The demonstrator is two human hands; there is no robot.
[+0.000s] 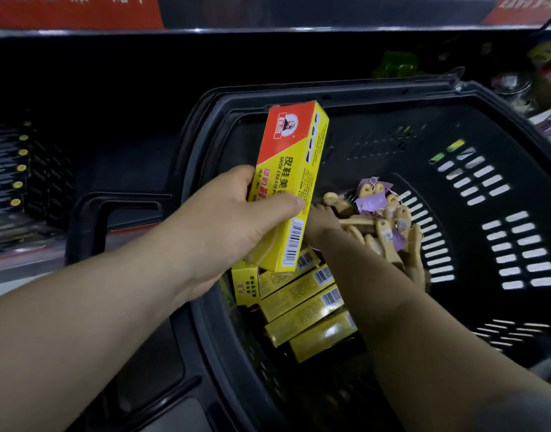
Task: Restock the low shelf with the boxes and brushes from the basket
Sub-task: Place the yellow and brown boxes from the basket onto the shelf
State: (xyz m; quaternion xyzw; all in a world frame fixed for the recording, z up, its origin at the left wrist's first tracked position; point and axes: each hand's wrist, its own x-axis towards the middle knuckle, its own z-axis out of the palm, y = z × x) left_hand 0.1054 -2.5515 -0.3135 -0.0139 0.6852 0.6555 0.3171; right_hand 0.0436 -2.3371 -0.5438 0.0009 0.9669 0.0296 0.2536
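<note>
The left hand (233, 219) gripped a yellow box (292, 169) over the basket's (501, 98) left edge, its long side pointing at the shelf (112, 104) behind the basket, while the right hand (321, 226), fingers hidden, was by the brushes (383, 219) inside the basket.

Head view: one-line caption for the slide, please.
Left hand holds a yellow shoe-cream box above the black basket while the right hand reaches among wooden brushes.

Right hand (319, 224) mostly hidden behind yellow box (291, 169), its grip undeterminable; basket (361, 90) cropped at right and bottom edges; low shelf (112, 169) interior lost in darkness.
</note>
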